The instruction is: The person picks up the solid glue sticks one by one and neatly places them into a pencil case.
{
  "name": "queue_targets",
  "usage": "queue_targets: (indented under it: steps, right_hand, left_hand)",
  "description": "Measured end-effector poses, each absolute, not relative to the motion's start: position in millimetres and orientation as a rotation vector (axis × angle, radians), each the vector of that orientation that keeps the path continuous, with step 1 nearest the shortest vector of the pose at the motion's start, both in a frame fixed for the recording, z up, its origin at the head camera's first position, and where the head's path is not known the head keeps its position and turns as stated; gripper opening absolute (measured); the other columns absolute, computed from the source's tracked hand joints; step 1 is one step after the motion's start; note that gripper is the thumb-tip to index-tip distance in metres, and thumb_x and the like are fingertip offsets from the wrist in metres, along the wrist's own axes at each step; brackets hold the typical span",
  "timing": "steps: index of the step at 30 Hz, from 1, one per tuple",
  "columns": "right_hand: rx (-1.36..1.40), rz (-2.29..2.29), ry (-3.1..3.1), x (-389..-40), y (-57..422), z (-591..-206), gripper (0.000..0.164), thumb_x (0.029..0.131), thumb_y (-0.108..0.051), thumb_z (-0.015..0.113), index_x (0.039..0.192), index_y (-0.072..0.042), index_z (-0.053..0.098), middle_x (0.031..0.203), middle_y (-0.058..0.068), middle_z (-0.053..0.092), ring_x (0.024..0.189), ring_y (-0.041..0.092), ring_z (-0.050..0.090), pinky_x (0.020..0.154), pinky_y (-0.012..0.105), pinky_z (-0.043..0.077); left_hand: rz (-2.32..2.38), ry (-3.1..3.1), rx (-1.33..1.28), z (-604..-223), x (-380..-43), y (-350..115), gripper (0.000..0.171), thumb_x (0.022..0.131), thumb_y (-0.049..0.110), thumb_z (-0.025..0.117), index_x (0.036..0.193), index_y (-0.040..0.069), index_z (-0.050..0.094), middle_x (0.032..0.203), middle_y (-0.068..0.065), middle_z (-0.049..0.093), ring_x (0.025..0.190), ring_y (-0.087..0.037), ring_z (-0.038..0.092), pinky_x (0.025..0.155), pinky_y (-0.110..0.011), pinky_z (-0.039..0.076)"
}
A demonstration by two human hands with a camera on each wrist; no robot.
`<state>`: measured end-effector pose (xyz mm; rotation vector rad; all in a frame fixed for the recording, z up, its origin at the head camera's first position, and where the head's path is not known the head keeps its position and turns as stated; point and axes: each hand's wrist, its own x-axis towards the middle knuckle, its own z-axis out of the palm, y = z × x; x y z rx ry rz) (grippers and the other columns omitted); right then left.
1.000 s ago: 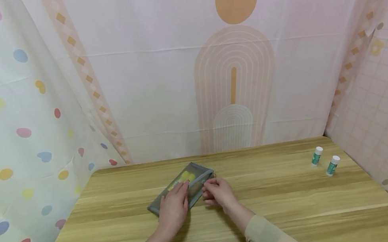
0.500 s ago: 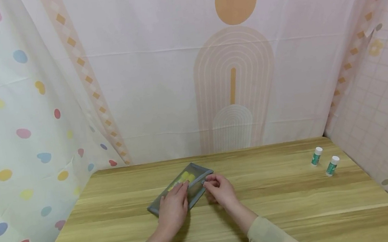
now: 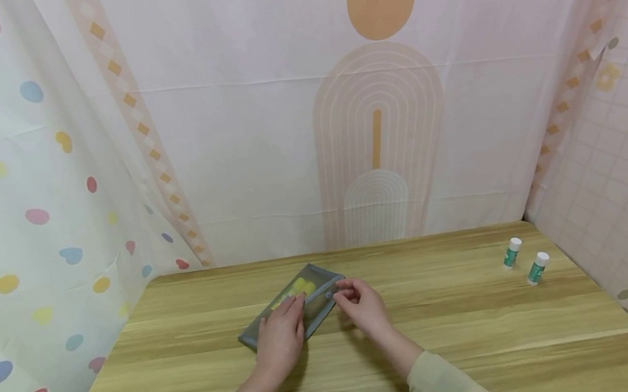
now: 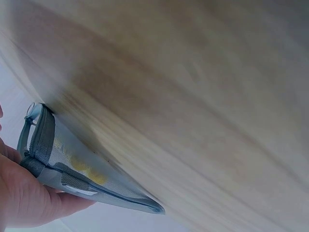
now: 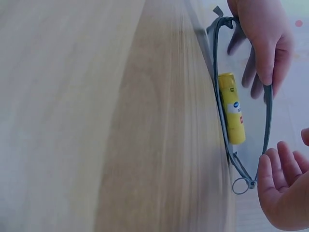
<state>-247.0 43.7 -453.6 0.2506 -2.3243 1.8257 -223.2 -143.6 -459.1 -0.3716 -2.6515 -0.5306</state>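
With left hand (image 3: pixel 280 339) resting straight-fingered on grey translucent mesh zip pouch (image 3: pixel 316 308) ahead at 12 o'clock, holds right hand (image 3: pixel 366 309) loose, apparently empty, by 2 o'clock corner. Likely handles light, floppy; pinch along stiffer-looking bound rim (image 5: pixel 268 113).

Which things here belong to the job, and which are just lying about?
Likely in the job:
grey pouch, mouth open
yellow tube, inside the pouch
left grip, on the pouch
right grip, at its open side

Apparently just lying about:
nearer white-capped tube, untouched
farther white-capped tube, untouched
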Motion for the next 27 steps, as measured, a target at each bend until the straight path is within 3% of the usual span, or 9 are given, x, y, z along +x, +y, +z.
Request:
queue_targets:
  steps: [6,17,23,27]
  right_hand:
    - [0.304,1.757,-2.329,-245.0,48.4,-453.6,0.027,0.091,-0.008,0.069,0.114,0.004,0.065,0.094,0.006,0.068,0.088,0.019,0.064,0.080,0.027,0.053]
    - [0.389,1.628,-2.306,-242.2,67.0,-449.2,0.025,0.089,-0.003,0.069,0.114,0.003,0.065,0.092,0.008,0.071,0.083,0.021,0.066,0.075,0.028,0.055]
    - [0.361,1.542,-2.317,-243.3,84.5,-447.1,0.025,0.089,-0.003,0.071,0.114,-0.003,0.066,0.092,0.004,0.071,0.086,0.022,0.066,0.080,0.040,0.054]
    - [0.384,1.488,-2.293,-244.0,96.0,-445.5,0.026,0.088,0.000,0.071,0.114,-0.001,0.066,0.093,0.006,0.071,0.089,0.026,0.067,0.086,0.048,0.053]
  left_hand:
    - [-0.540,-2.659,-0.375,-459.7,-223.1,-143.7,0.040,0.093,0.005,0.065,0.133,0.008,0.063,0.130,-0.013,0.063,0.121,-0.034,0.058,0.089,-0.074,0.040]
    - [-0.565,-2.669,-0.366,-459.1,-222.4,-143.5,0.040,0.094,0.006,0.063,0.134,0.008,0.062,0.132,-0.012,0.062,0.123,-0.033,0.056,0.091,-0.074,0.039]
    - [-0.559,-2.668,-0.370,-459.3,-223.1,-143.8,0.040,0.095,0.006,0.063,0.134,0.008,0.062,0.132,-0.013,0.062,0.123,-0.033,0.057,0.091,-0.074,0.039]
    - [-0.558,-2.661,-0.374,-459.0,-223.0,-143.8,0.039,0.094,0.006,0.063,0.134,0.008,0.062,0.131,-0.013,0.062,0.122,-0.034,0.057,0.090,-0.074,0.040]
